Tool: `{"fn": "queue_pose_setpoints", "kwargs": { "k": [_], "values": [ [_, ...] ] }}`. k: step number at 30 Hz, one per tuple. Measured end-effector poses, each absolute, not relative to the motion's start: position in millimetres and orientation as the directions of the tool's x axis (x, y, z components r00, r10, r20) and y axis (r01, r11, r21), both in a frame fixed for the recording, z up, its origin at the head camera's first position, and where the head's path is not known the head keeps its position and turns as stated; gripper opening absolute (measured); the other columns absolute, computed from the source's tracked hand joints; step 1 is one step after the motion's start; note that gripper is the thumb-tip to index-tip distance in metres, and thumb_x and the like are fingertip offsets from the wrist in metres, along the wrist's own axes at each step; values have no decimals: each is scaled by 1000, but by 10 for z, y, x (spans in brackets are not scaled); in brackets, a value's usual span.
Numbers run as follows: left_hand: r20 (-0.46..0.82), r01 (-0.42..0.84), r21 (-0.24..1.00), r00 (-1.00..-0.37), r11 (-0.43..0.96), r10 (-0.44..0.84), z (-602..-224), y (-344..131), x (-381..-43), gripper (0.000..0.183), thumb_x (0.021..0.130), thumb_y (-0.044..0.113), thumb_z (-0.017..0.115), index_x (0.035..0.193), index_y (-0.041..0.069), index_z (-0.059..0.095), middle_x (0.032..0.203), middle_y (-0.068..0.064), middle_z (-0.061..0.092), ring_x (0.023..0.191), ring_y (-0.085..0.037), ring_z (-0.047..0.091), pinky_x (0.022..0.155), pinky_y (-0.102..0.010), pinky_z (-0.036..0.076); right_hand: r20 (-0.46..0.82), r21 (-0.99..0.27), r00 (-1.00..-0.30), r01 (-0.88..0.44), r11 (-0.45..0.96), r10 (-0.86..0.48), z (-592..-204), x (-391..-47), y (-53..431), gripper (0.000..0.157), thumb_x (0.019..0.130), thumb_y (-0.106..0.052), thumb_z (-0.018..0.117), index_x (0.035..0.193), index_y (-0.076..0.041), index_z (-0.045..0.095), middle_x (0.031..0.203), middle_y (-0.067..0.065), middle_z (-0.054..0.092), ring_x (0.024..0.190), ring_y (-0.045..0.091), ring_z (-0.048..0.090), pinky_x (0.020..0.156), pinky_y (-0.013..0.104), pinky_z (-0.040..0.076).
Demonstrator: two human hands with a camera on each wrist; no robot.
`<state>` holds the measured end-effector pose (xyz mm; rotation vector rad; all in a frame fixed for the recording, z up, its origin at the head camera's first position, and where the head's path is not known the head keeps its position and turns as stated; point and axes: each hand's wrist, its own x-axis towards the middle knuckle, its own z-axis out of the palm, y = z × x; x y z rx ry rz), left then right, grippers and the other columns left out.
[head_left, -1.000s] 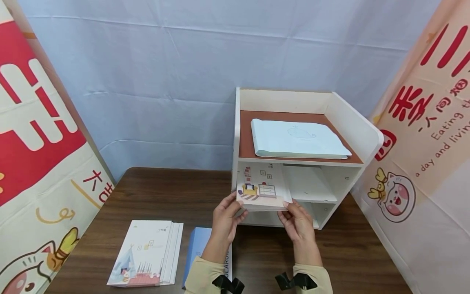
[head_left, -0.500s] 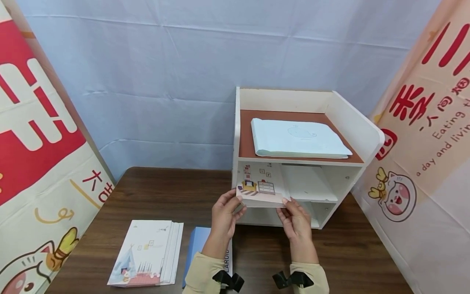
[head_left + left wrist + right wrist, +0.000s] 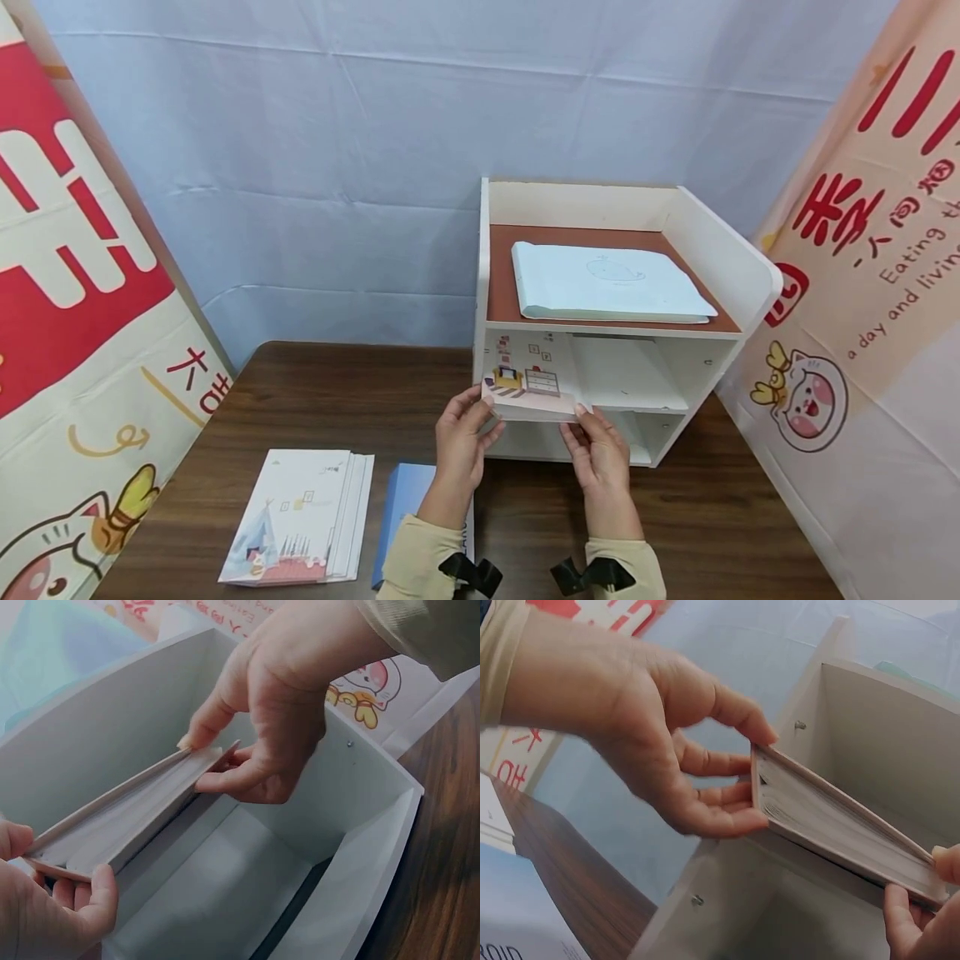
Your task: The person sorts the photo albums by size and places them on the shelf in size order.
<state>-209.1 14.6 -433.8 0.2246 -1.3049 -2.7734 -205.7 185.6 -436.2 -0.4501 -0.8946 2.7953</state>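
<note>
A thick book (image 3: 528,375) with a white cover showing a drawn room is partly inside the middle compartment of a small white shelf unit (image 3: 720,392). My left hand (image 3: 459,437) pinches its near left corner, thumb on top and fingers beneath. At the near right corner, my right hand (image 3: 600,450) holds it the same way. In the left wrist view, the edges of the book's pages (image 3: 127,806) show between two stiff covers, with the right hand (image 3: 274,712) at one end. The right wrist view shows the left hand (image 3: 652,735) at the other end. Its far end is in shade.
A pale blue padded packet (image 3: 611,283) with a whale drawing lies on the unit's brown top. To the left on the wooden table (image 3: 360,383) are a fanned stack of illustrated booklets (image 3: 292,517) and a blue lettered box (image 3: 405,500), partly behind my left forearm.
The book has slid slightly farther into the compartment, its near edge a little higher in view. My right hand has shifted slightly left with it; the left hand has barely moved.
</note>
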Motion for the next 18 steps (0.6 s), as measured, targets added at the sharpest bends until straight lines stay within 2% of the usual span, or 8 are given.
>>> {"fn": "queue_pose_setpoints", "kwargs": {
  "k": [4,8,12,18],
  "values": [
    [-108,-2,762,-986,-648,-124,-4367,165,-2098,27,85,10,67,109,1,57,96,-9,59,83,-19,59,69,-34,52,-217,-541,-952,-68,-838,217,-4371,-2043,1829,9,91,8,49,94,4,56,88,13,47,79,18,49,77,28,49],
    [-127,-25,765,-985,-643,-114,-4376,169,-2091,23,85,13,67,105,4,59,90,-7,60,81,-18,58,67,-33,52,-228,-518,-954,-49,-854,194,-4378,-2016,1823,9,91,8,48,90,0,52,82,12,49,75,18,51,74,29,50],
    [-150,-60,791,-984,-609,-99,-4380,154,-2092,23,85,17,68,104,6,60,85,-4,60,79,-17,58,65,-30,50,-261,-564,-944,-21,-826,202,-4370,-2006,1826,14,91,4,53,79,-4,53,69,8,53,67,17,55,67,29,52],
    [-127,-44,824,-986,-565,-107,-4403,145,-2087,31,84,25,69,105,5,60,84,-4,62,80,-18,59,65,-28,48,-266,-625,-944,13,-781,197,-4379,-2015,1833,15,91,-1,56,77,-5,56,70,7,56,68,16,57,67,28,51]
  ]
}}
